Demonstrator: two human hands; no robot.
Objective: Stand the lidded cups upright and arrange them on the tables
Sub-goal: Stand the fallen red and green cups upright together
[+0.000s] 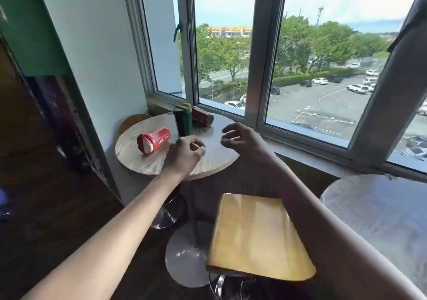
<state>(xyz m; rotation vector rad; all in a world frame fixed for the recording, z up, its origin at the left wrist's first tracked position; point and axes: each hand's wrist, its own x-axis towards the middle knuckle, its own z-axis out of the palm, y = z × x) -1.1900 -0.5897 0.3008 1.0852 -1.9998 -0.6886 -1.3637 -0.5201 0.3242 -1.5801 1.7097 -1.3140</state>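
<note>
Three lidded cups are on the small round wooden table (143, 163) by the window. A red cup (154, 140) lies on its side at the left, its lid toward me. A dark green cup (183, 120) stands upright at the back. Behind it a dark red cup (203, 116) lies on its side next to the window sill. My left hand (186, 153) hovers over the table just right of the red cup, fingers loosely curled, holding nothing. My right hand (240, 139) is over the table's right edge, fingers spread, empty.
A second round table (379, 209) stands at the right. A yellow-seated stool (258, 237) is below between the tables. Another stool seat (132, 120) shows behind the left table. Window frames (261, 92) run along the far side; a wall (92, 57) closes the left.
</note>
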